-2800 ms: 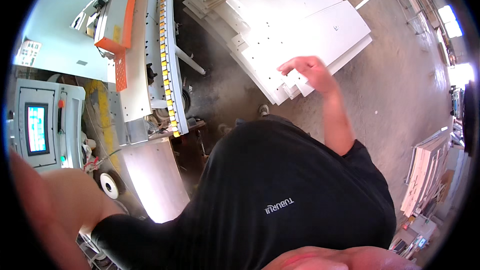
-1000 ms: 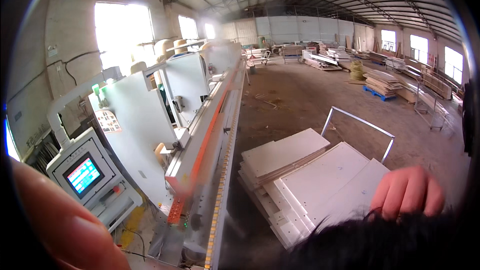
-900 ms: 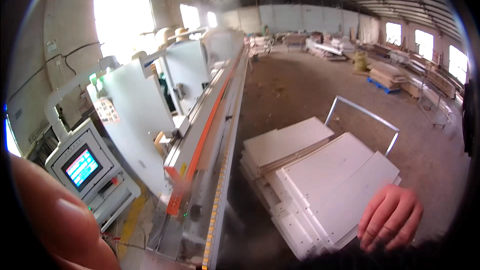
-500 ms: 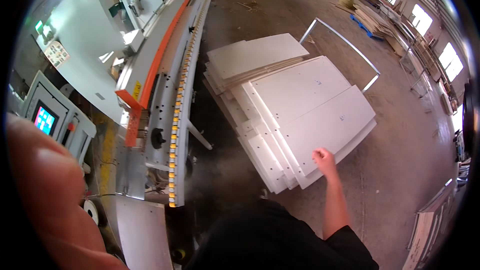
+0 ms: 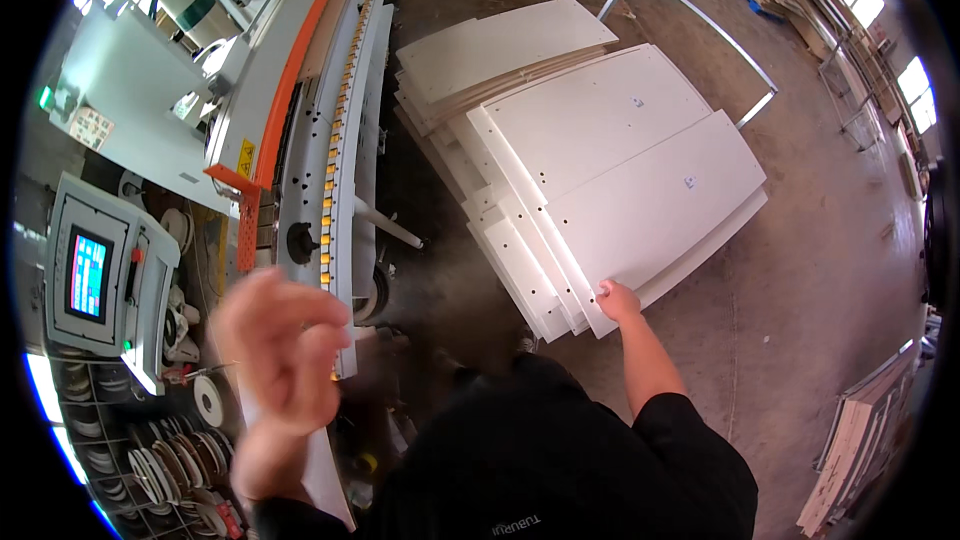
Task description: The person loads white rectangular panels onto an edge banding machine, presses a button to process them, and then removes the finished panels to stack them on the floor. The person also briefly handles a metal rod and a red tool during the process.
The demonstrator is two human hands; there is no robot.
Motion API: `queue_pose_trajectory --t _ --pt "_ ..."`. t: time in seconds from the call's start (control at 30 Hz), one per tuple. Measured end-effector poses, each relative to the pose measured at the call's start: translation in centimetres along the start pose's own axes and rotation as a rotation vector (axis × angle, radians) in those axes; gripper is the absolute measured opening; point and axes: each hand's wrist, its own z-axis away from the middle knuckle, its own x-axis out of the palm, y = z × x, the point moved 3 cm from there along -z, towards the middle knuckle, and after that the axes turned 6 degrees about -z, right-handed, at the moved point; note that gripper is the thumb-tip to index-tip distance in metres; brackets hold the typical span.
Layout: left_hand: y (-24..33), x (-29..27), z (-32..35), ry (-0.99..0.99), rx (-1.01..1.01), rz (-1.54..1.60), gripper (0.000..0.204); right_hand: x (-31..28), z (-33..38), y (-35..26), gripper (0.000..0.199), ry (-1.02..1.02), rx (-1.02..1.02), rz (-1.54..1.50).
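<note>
Presently, before me: right hand [image 5: 618,301] at near edge of white drilled panel [image 5: 672,202] atop staggered stack [image 5: 512,262], grip unclear; left hand [image 5: 283,345] raised, blurred, loose-fingered, seemingly empty. Risk: a one-sided tug could skew the stack.

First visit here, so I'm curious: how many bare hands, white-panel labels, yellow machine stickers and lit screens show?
Bare hands: 2 (left hand, right hand)
Labels on white panels: 2
Yellow machine sticker: 1
Lit screen: 1
Total: 6
</note>
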Motion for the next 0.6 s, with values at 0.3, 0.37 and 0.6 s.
queue_pose_trajectory --t 0.3,0.37,0.6 --pt "-13.0 21.1 36.5 -0.416 -1.449 0.46 0.031 -0.2 -1.0 1.6 0.031 -0.13 0.046 -0.102" --pt "-12.7 23.2 38.5 -0.641 -1.423 0.407 0.034 0.5 -0.8 1.2 0.027 -0.228 0.078 -0.186" --pt "-17.1 40.1 44.7 -1.083 -1.247 0.598 0.037 8.1 4.9 -5.4 0.039 -0.496 -0.375 -0.201"
